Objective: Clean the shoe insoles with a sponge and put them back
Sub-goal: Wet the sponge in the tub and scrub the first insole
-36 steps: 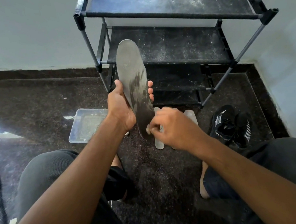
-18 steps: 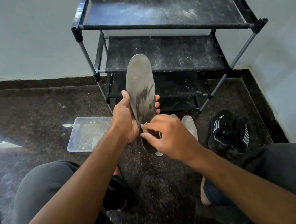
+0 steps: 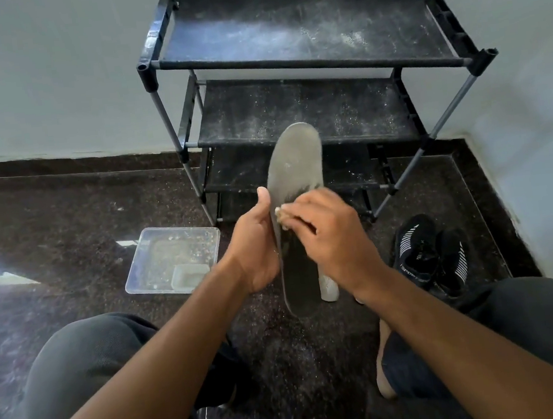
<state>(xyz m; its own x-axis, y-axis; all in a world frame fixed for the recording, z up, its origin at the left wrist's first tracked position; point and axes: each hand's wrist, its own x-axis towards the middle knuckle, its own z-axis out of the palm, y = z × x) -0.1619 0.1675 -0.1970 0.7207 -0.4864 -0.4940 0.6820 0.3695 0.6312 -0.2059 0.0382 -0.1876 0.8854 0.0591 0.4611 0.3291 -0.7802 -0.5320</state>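
Note:
My left hand (image 3: 255, 249) grips a long grey insole (image 3: 296, 163) by its left edge and holds it upright in front of me. The insole's lower half is dark and wet, its upper half pale and dry. My right hand (image 3: 331, 237) presses a small pale sponge (image 3: 279, 213) against the insole's middle; only a sliver of the sponge shows under the fingers. Another pale insole (image 3: 328, 289) lies on the floor behind, mostly hidden. A pair of black shoes (image 3: 426, 255) with white stripes sits on the floor to the right.
A clear plastic tray (image 3: 152, 256) with a small pale piece inside lies on the dark speckled floor to the left. A dusty black shoe rack (image 3: 303, 53) stands against the wall ahead. My knees frame the bottom of the view.
My right hand has moved up the insole from its lower end to its middle, leaving more of it dark and wet. The camera tilted down slightly.

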